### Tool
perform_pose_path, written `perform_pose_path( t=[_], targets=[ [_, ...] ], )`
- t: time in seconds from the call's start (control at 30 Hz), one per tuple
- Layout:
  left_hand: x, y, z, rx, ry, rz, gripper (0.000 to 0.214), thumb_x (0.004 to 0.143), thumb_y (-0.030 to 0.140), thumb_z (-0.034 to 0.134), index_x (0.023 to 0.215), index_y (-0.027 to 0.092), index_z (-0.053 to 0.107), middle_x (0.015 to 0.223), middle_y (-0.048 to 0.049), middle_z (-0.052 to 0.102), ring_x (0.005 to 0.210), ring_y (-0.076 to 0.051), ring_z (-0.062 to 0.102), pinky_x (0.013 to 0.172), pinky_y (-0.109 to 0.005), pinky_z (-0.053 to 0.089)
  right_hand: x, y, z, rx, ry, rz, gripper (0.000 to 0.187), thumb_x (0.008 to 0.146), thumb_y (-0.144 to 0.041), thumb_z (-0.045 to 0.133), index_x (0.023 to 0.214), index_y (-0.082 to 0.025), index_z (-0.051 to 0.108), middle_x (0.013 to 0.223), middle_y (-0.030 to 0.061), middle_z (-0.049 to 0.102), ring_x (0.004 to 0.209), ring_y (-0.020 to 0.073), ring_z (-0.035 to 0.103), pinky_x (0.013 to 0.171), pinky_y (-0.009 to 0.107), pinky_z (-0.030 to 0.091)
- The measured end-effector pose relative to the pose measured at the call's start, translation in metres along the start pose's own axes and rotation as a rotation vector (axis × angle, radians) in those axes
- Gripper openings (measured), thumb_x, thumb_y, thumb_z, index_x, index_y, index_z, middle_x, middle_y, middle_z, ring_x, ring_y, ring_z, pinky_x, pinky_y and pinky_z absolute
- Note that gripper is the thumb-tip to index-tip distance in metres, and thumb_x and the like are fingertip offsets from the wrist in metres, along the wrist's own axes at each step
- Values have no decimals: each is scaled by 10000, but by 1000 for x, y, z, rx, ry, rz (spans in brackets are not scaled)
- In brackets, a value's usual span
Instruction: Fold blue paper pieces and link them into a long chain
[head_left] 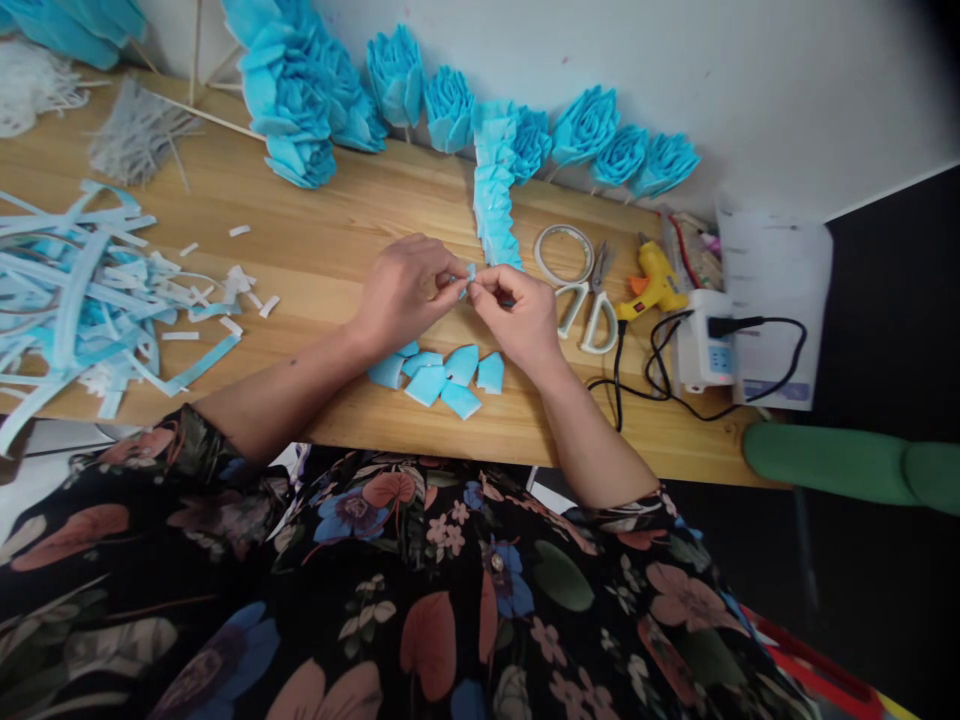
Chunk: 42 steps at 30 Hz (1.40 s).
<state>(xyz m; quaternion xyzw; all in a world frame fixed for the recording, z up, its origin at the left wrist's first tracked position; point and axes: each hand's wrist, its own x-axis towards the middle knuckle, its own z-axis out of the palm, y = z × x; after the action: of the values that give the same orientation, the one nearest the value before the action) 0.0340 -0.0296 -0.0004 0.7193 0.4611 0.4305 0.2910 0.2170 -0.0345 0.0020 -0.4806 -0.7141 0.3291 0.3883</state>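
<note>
My left hand (409, 290) and my right hand (517, 315) meet above the wooden table (337, 215), and both pinch one small blue paper petal (469, 272) between their fingertips. Just below my hands several cut blue petals (442, 378) lie in a loose cluster near the table's front edge. A long stack of folded blue paper (493, 190) runs from the wall toward my right hand.
Finished blue paper flowers (450, 100) line the wall. Blue paper strips and scraps (75, 300) pile at the left. To the right lie a tape roll (564, 252), scissors (592, 305), a yellow glue gun (656, 282), a power strip (705, 345) and black cable.
</note>
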Motion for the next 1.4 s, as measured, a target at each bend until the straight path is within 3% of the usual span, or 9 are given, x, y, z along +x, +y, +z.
perform_pose_path(
  t=[0.2,0.5,0.9,1.4],
  targets=[
    [0,0,1,-30,5,-24,102,791,244,734,716,259,666,657,-7,523,800,-230,558,869,-397,421,-1,-4,0,3,-1,-1,126,870,-279,637,767,-215,668,667,-27,603,620,120,498,641,276,414],
    [1,1,-1,94,-17,88,97,844,255,686,751,282,686,699,-25,600,732,-223,556,796,-411,409,0,0,0,-7,-1,4,139,874,-283,634,772,-212,696,679,-25,639,637,126,517,656,281,421],
    [-3,-6,1,254,-37,130,136,926,271,614,799,242,652,727,-26,625,827,-216,625,843,-396,471,-1,0,1,-71,-8,-31,135,881,-270,626,785,-194,682,669,-31,623,622,112,515,647,264,418],
    [-2,0,-1,218,-7,139,176,943,301,607,800,231,683,707,-16,630,755,-191,626,767,-365,463,-1,0,0,-40,1,-22,145,888,-290,630,782,-201,675,677,-27,618,625,112,504,639,267,411]
  ],
)
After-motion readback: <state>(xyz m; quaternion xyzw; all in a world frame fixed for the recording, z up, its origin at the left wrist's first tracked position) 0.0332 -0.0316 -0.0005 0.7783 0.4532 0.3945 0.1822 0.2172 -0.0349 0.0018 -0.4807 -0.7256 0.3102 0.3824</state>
